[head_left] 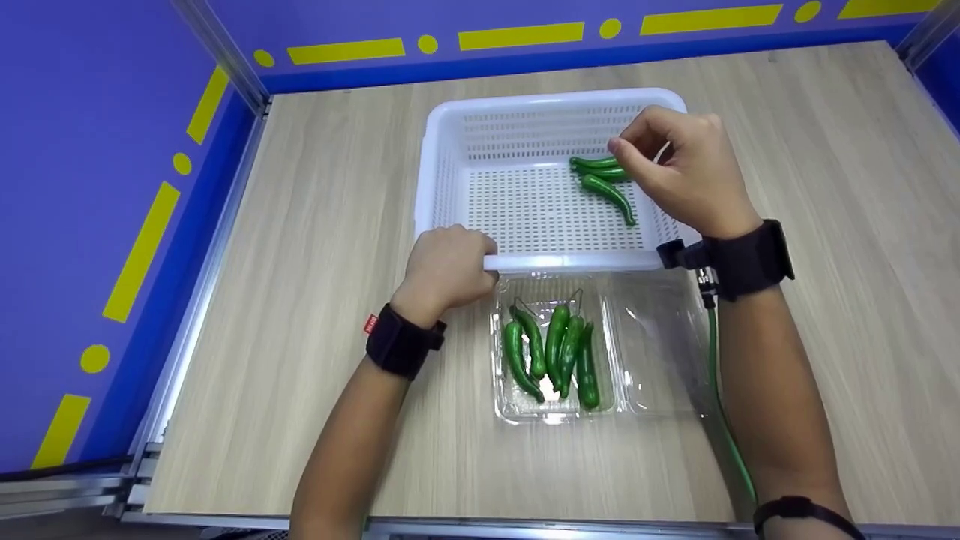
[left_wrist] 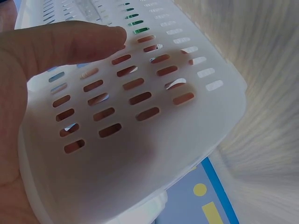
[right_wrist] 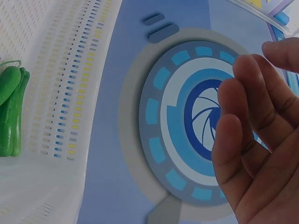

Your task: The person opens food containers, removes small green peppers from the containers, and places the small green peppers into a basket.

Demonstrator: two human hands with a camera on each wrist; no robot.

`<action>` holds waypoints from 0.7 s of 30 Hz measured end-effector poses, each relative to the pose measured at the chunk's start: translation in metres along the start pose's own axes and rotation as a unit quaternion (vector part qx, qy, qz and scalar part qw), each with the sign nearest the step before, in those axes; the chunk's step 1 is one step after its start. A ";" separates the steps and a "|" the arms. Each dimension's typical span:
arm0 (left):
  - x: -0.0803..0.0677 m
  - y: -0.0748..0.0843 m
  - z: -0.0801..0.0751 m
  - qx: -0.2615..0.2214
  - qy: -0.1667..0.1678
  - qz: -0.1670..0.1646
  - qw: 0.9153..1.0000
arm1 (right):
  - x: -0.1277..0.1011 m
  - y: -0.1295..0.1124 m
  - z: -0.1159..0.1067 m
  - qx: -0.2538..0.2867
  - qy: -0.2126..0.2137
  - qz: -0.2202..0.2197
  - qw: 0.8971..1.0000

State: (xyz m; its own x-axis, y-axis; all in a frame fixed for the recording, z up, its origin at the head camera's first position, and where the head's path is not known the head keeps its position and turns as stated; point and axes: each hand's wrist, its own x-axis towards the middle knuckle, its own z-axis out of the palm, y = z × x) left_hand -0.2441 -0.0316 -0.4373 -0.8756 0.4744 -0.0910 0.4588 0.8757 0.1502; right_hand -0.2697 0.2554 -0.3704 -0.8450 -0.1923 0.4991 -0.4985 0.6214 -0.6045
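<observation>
- While the near-left corner of the white slotted plastic basket (head_left: 577, 262) is gripped by the left hand (head_left: 448, 264), the right hand (head_left: 686, 165) is held over the basket's right side.
- Right fingers: loosely bent, narrow gap left to the thumb; nothing seen held.
- Relation judged to matter most: the curved green chili pepper (head_left: 609, 196) is placed below the right fingertips, on the side toward the person; its long axis is slanted from mid-basket to the near right corner.
- Two further chili peppers (head_left: 589, 163) are set crosswise just beyond it, their right ends hidden by the right hand.
- The right hand is judged nearer; the left is set well apart, across the basket.
- Height of fingers over pepper cannot be told from the head view.
- Five chili peppers (head_left: 555, 345), roughly lengthwise, are held in the clear clamshell tray (head_left: 510, 411) on the bench (head_left: 337, 187); its lid (head_left: 664, 352) is laid open rightward.
</observation>
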 end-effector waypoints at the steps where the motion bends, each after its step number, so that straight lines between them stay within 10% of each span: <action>1: 0.000 0.000 0.000 0.002 0.000 0.000 1.000 | 0.000 -0.001 0.000 0.001 -0.002 0.000 1.000; 21: -0.001 0.000 0.000 -0.003 0.004 -0.002 1.000 | -0.001 -0.003 0.002 0.002 -0.043 -0.020 0.999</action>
State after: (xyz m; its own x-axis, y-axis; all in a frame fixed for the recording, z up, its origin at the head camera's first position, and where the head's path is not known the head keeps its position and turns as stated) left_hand -0.2434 -0.0319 -0.4369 -0.8783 0.4708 -0.0834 0.4552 0.8768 0.1553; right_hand -0.2673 0.2522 -0.3704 -0.8378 -0.2824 0.4673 -0.5329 0.6095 -0.5870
